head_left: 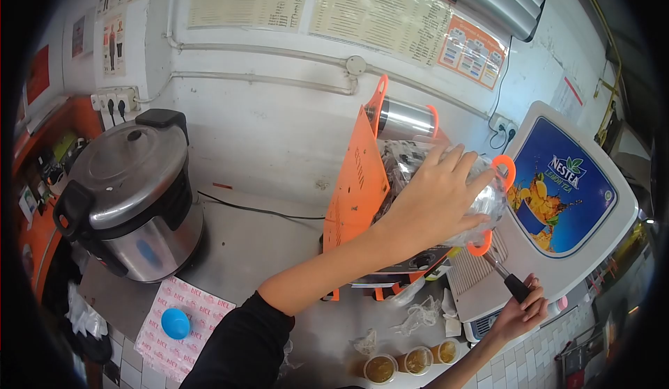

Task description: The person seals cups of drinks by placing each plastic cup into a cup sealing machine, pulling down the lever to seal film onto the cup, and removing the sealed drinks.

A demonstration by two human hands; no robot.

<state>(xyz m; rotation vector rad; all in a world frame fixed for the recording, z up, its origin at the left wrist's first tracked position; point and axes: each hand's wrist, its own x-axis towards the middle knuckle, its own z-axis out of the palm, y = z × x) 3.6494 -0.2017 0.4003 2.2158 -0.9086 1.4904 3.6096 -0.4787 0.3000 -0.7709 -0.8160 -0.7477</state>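
Beneath the left hand (437, 199), whose fingers were spread over it, lay a clear plastic bundle (493, 206); whether they clamped it was unclear. Below and to the right, the right hand (523, 314) was closed round a black handle (516, 288). Three filled cups (417, 361) stood lower left of that grip.

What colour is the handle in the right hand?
The handle is black; the head view shows it best.
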